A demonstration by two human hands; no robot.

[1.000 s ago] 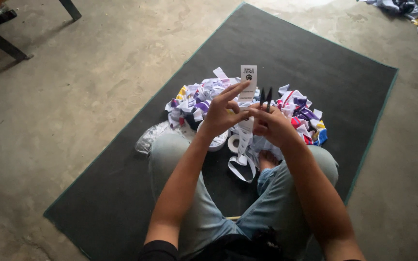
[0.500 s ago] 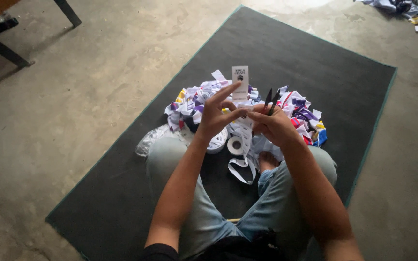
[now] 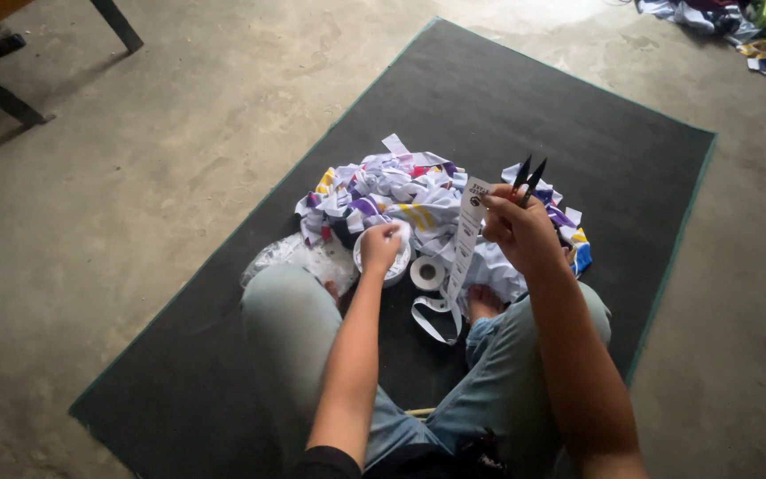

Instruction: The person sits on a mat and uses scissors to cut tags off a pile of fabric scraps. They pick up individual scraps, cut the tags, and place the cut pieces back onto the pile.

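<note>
The person sits cross-legged on a dark grey floor mat (image 3: 578, 115) laid over bare concrete. The right hand (image 3: 516, 229) is raised in front of the body, its grip clamped on a small pair of black thread snips (image 3: 527, 177) whose two pointed blades stand up and slightly apart — the same fingers also pinch the top of a long white printed label strip (image 3: 465, 238), which hangs down and loops onto the mat between the knees. The left hand (image 3: 381, 245) is lower, its fingers curled together inside a round white bowl (image 3: 383, 257) of small white pieces; what they hold cannot be told. Just beside the bowl lies a small white roll of tape (image 3: 426, 272). Behind both hands sits a heap of white fabric scraps with purple, yellow and red stripes (image 3: 401, 191), resting on the mat.
</note>
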